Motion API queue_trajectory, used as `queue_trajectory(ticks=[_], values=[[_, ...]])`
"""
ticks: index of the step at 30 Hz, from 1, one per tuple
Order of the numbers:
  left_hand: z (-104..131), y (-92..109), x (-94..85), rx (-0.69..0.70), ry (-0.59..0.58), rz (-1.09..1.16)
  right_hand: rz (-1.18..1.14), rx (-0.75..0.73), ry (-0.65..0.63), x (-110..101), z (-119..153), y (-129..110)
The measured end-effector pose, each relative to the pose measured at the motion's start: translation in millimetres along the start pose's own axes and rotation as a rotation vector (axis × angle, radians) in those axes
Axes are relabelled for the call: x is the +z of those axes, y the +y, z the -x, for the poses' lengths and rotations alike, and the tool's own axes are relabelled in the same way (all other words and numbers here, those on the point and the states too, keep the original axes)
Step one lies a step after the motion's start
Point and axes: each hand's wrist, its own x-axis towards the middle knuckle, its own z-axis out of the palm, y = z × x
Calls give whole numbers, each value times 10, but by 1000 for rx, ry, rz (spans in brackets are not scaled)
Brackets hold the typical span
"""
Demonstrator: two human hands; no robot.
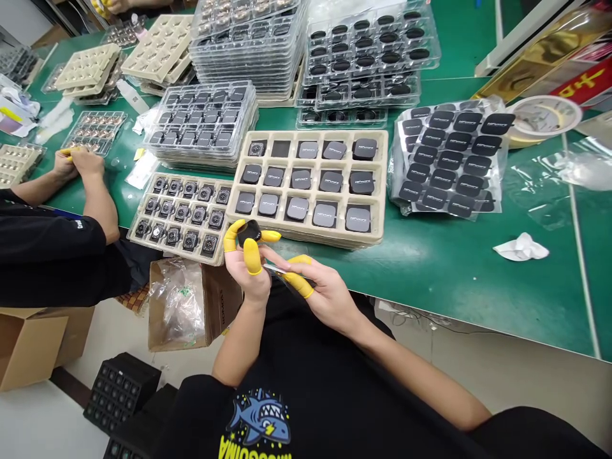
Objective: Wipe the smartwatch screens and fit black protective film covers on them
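Note:
Yellow finger cots cover fingertips on both my hands. My left hand [251,264] grips a small black square watch case [249,234], just over the front left corner of a beige tray [306,231]. Close beside it, my right hand [318,287] pinches a thin, pale flat piece [274,268] between thumb and finger; its details are too small to make out. The beige tray holds rows of dark square pieces, most with grey printed covers [357,218]. One back-row compartment [280,149] shows only a dark flat base. Left of it lies a tray of watch cases [179,213].
Stacked clear trays [203,121] stand behind. Printed sticker sheets [449,153], a tape roll [545,118] and crumpled white paper [521,247] lie right. Another person's hands [79,162] work at left. An open carton [179,306] sits below the table edge.

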Motion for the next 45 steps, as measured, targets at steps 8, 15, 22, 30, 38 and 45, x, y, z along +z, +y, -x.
queue_trajectory(ticks=[8,15,22,30,38,45], values=[[54,6,18,-1,66,6,241,-131,213,48,48,27],[116,35,61,6,87,-60,459,-343,278,65,-33,-67],[141,36,61,46,88,-84,439,-405,278,31,-92,-154],[148,14,71,109,52,-98,397,-352,240,-26,-122,-168],[25,-12,-27,65,44,-117,360,-286,268,-143,-131,-179],[68,-17,64,-43,73,-62,539,-405,399,-91,-153,-78]])
